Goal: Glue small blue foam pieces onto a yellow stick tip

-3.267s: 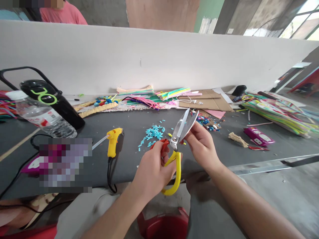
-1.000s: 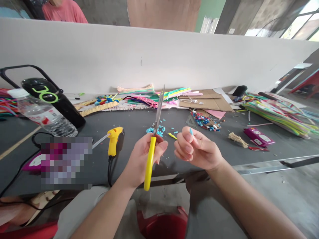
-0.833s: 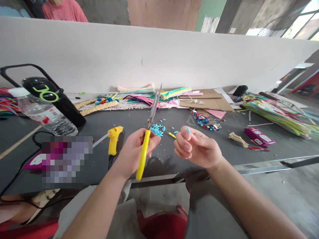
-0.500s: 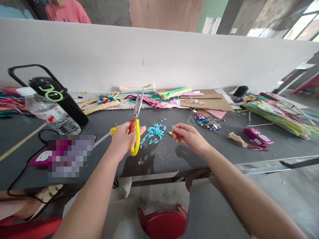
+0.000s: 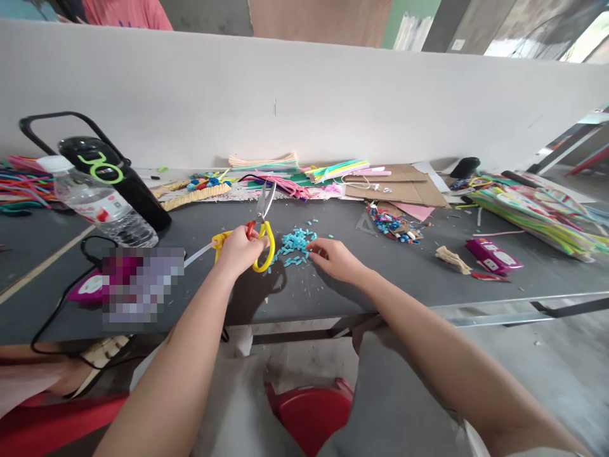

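Observation:
My left hand [image 5: 240, 249] is closed around scissors [image 5: 262, 219] with yellow and red handles, blades pointing away from me and slightly spread. Just behind that hand lies a yellow tool [image 5: 220, 241] with a translucent stick poking out of it; its rest is hidden. In the middle of the table is a loose heap of small blue pieces [image 5: 295, 242]. At the heap's right edge my right hand [image 5: 337, 259] has its fingers curled, the tips touching the blue pieces. Whether a piece is pinched between them I cannot make out.
A water bottle [image 5: 102, 206] and a black flask [image 5: 137, 197] stand on the left. Coloured stems [image 5: 533, 219] lie at the right, near a purple packet [image 5: 493, 256]. Cardboard [image 5: 399, 187] and a set square [image 5: 366, 223] lie further back, before a white partition [image 5: 304, 101].
My right hand has moved left, from beside the heap to its edge; the blue piece earlier seen at its fingertips no longer stands out. The scissor blades are spread a little wider.

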Demonstrator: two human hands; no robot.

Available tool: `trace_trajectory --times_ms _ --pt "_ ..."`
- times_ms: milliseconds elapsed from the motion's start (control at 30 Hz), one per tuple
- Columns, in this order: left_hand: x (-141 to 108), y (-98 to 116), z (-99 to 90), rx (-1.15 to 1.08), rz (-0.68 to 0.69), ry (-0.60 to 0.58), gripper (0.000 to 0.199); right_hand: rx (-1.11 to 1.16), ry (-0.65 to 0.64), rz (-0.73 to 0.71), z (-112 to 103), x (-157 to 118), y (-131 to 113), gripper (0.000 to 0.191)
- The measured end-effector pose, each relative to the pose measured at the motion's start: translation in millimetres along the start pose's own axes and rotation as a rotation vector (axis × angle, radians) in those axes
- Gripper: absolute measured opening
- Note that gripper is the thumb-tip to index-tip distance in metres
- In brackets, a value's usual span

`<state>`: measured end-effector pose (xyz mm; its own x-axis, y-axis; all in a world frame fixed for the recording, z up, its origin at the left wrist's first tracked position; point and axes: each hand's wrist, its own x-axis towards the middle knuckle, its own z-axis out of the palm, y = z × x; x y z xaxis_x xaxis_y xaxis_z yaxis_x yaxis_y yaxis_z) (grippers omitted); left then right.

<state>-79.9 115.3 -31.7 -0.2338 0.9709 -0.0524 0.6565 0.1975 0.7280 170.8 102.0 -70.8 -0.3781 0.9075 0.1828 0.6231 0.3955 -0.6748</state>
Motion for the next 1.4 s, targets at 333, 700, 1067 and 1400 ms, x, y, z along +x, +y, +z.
trace_trajectory --times_ms 333,700,1067,1400 --pt "7.4 -3.1 4.6 0.044 0.049 -0.026 0.033 -0.081 0.066 -0.02 -12.5 9.9 25.2 0.019" --pt "2.8 7.7 10.6 0.093 0.112 0.043 0.033 -0.223 -0.035 -0.083 4.2 38.2 18.1 0.027" --pt "0.9 8.5 13.6 0.06 0.097 0.041 0.032 -0.237 0.03 -0.042 0.7 39.5 22.3 0.024" --pt "-4.9 10.3 13.6 0.03 0.11 0.025 0.032 -0.184 0.027 -0.04 14.8 42.6 15.6 0.019"
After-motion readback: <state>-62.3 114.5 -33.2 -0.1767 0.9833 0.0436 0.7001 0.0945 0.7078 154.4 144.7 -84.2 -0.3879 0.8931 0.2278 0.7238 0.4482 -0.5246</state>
